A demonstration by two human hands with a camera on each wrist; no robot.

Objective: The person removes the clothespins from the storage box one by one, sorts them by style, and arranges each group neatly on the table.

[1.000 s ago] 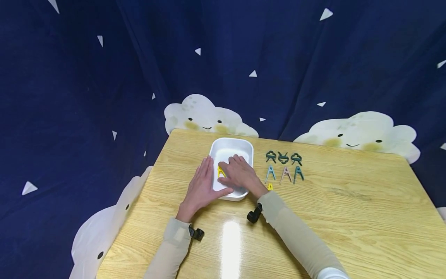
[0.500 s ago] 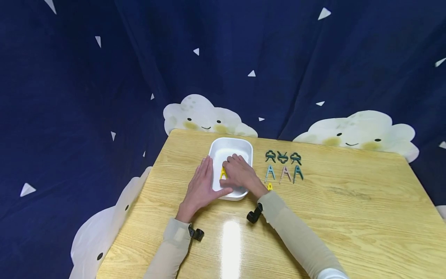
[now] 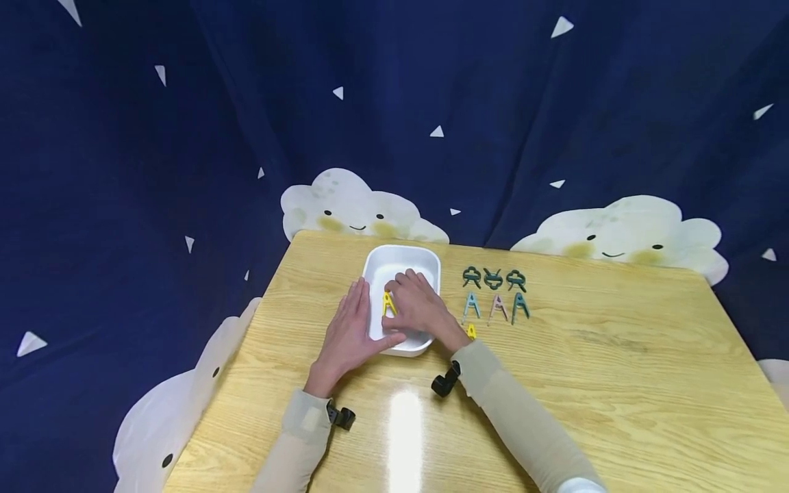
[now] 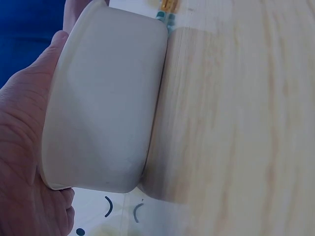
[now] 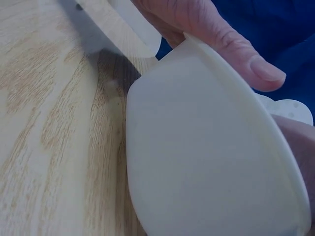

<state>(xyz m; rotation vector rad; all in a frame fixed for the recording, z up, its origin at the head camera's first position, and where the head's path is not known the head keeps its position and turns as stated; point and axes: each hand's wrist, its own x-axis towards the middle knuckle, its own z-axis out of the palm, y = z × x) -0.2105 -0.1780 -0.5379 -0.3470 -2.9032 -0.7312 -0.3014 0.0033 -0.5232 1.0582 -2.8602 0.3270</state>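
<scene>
A white basin (image 3: pixel 402 255) stands near the table's far left part. Along its left wall lies my left hand (image 3: pixel 346 333), fingers straight, thumb across the near corner of the rim. My right hand (image 3: pixel 420 305) reaches inside, index finger and thumb at either end of a yellow clothespin (image 3: pixel 388 304), which they seem to pinch. The palm hides part of the basin floor. In the right wrist view the thumb (image 5: pixel 268 69) shows above the basin's outer wall (image 5: pixel 202 142); the clothespin is out of sight there.
Right of the basin, several dark green clips (image 3: pixel 493 279) form a row. Below lie a light blue clothespin (image 3: pixel 471 305), a pink clothespin (image 3: pixel 498 308) and a dark green clothespin (image 3: pixel 520 306). Another yellow clothespin (image 3: pixel 471 331) is partly covered by the right wrist.
The yellow clothespin in the basin has shifted slightly right along with my right fingers. My left hand stays at the basin's left wall. The head view has turned slightly right.
</scene>
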